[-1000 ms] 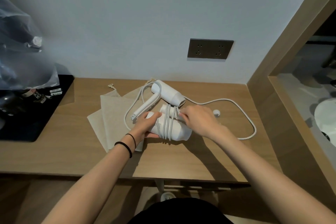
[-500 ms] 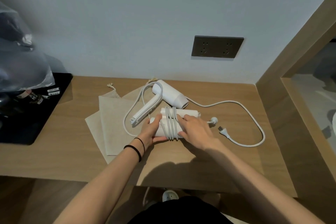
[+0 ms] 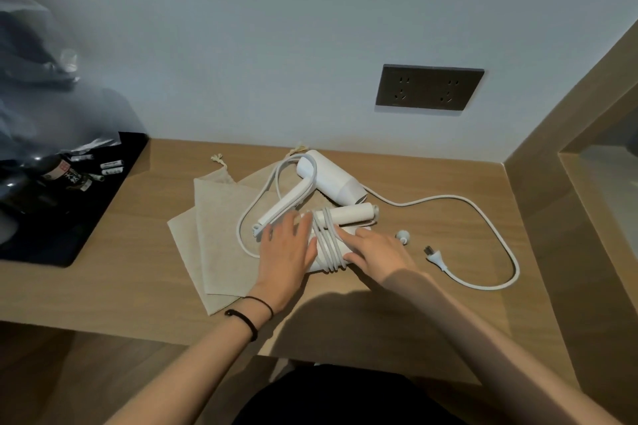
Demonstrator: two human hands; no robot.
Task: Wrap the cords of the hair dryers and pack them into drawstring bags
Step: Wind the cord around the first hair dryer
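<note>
A folded white hair dryer (image 3: 348, 217) lies on the wooden desk with its cord (image 3: 328, 245) wound round it in several turns. My left hand (image 3: 286, 252) rests flat on its left end, fingers spread. My right hand (image 3: 376, 252) lies on its right part, fingers straight against the coils. Behind it a second white hair dryer (image 3: 331, 179) lies unfolded, its loose cord (image 3: 483, 217) looping right to a plug (image 3: 435, 257). Two beige drawstring bags (image 3: 214, 217) lie flat to the left, partly under the dryers.
A black tray (image 3: 69, 217) with bottles and sachets sits at the left under clear plastic. A dark wall socket (image 3: 428, 90) is above the desk. A wooden side panel (image 3: 552, 183) bounds the right. A small white round piece (image 3: 403, 236) lies beside my right hand.
The wrapped dryer has been laid down on the desk. My left hand has flattened on top of it, and my right hand has let go of the cord and rests on the coils.
</note>
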